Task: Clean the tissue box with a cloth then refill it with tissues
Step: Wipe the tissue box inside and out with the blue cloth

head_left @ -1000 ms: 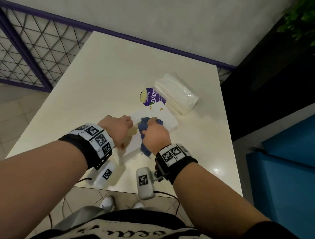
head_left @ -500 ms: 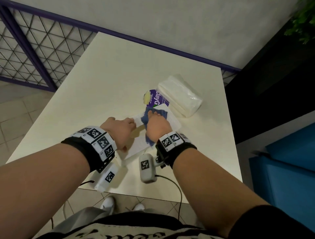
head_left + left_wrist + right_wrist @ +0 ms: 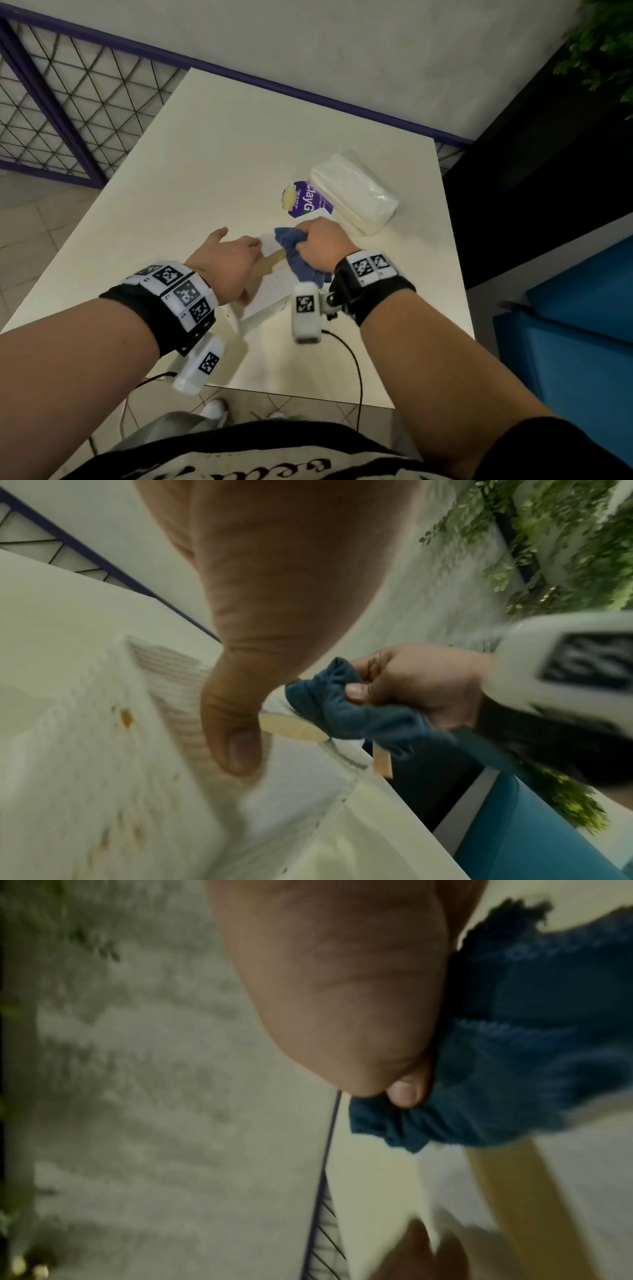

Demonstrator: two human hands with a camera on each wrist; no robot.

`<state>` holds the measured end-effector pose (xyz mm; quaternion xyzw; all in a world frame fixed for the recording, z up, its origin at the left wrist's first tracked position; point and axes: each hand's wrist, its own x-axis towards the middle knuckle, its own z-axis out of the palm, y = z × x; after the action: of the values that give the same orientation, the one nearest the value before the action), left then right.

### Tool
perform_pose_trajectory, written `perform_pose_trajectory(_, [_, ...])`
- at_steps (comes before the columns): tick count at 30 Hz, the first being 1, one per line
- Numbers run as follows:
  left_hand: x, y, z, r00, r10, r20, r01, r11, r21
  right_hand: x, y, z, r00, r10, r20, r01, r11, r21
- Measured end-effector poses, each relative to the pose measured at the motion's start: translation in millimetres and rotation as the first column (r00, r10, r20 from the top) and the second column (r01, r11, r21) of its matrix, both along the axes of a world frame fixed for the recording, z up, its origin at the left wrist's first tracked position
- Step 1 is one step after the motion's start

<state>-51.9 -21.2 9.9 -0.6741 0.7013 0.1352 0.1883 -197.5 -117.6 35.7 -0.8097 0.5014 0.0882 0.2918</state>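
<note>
Currently: tissue box (image 3: 270, 291) lay near the table's (image 3: 205, 164) front edge, steadied by the left hand (image 3: 226, 263), fingers straight | cloth (image 3: 294, 257) was gripped, bunched, by the right hand (image 3: 322, 246) | risk: box could be shoved off that edge by a hard wipe | since earlier: cloth had been lifted from the box top.
</note>
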Motion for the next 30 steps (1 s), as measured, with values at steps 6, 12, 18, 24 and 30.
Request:
perform_pose_trajectory(6, [6,19,-11,0.974,0.228,0.022,-0.226,0.972,-0.068,-7,-60,19,0.995,-0.088,-0.048,0.081,0.987,-0.136])
perform_pose_trajectory(12, [9,14,-7,0.95,0.301,-0.079,-0.304,0.952,-0.025,21,-33,-57,0.975,-0.139,-0.176,0.108,0.979,-0.173])
perform_pose_trajectory(18, [6,17,-3,0.967,0.253,-0.038,-0.253,0.967,-0.004,25,4,-61,0.967,0.23,-0.113,-0.242,0.964,-0.109])
perform_pose_trajectory(24, [15,17,-8,0.933,0.32,-0.162,-0.32,0.947,0.028,13,-50,-50,0.963,-0.06,-0.262,-0.005,0.97,-0.243])
perform_pose_trajectory(30, [11,16,-10,0.949,0.294,-0.117,-0.295,0.955,0.009,55,22,-61,0.963,0.109,-0.247,-0.162,0.965,-0.205])
